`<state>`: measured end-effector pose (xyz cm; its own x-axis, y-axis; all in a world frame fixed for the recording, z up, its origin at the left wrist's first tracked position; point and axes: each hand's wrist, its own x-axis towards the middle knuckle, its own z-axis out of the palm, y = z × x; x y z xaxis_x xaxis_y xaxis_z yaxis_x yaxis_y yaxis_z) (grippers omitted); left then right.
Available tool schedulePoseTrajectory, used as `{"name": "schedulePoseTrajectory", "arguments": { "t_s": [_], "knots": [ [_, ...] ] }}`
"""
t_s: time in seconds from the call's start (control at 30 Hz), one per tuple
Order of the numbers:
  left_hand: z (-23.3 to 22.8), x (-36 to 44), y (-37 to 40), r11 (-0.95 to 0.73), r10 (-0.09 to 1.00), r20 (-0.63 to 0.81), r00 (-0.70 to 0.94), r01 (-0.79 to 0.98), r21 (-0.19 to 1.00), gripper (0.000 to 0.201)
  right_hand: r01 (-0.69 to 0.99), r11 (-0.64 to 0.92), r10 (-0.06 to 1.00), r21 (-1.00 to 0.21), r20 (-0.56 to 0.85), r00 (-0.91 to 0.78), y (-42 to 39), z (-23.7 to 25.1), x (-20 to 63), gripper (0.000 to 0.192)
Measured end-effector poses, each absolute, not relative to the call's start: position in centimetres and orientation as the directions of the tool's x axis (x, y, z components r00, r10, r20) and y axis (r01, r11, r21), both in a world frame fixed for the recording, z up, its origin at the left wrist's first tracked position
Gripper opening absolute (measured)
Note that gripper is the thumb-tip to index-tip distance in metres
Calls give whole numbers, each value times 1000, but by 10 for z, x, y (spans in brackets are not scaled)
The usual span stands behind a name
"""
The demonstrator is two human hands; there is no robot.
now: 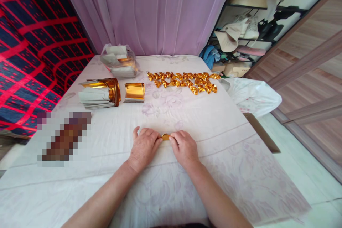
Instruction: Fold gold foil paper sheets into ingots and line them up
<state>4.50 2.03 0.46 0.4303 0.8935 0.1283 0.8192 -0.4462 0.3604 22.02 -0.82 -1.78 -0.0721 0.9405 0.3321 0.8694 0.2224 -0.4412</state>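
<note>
Between my hands, low over the tablecloth, is a small folded piece of gold foil paper [165, 137]. My left hand [145, 145] pinches its left end between thumb and fingers, with the little finger lifted away. At the right end, the thumb and fingers of my right hand [185, 146] are closed on the same piece. Much of the foil is covered by my fingertips. Farther back lie rows of folded gold foil ingots [181, 80]. A short stack of gold foil sheets [135, 92] sits to the left of them.
A larger fanned stack of foil sheets [100, 94] is at the left, with a clear plastic bag [119, 60] of more sheets behind it. A blurred-out object [66, 137] lies at the table's left. Beyond the right edge are a white plastic bag [256, 94] and a shelf rack [245, 39].
</note>
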Motion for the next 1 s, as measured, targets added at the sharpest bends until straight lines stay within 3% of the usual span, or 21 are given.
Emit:
{"name": "schedulePoseTrajectory", "arguments": {
  "t_s": [0.37, 0.83, 1.0],
  "knots": [
    [3, 45, 19, -417, 909, 153, 388, 851, 317, 22, 910, 156, 967, -384, 247, -61, -10, -13, 214, 17],
    [2, 46, 18, -413, 899, 229, 373, 896, 162, 24, 912, 124, 954, -392, 299, -1, -7, -15, 212, 16],
    [3, 45, 18, -398, 908, 218, 357, 898, 187, 21, 914, 107, 955, -392, 295, 14, -7, -16, 211, 16]
  ]
}}
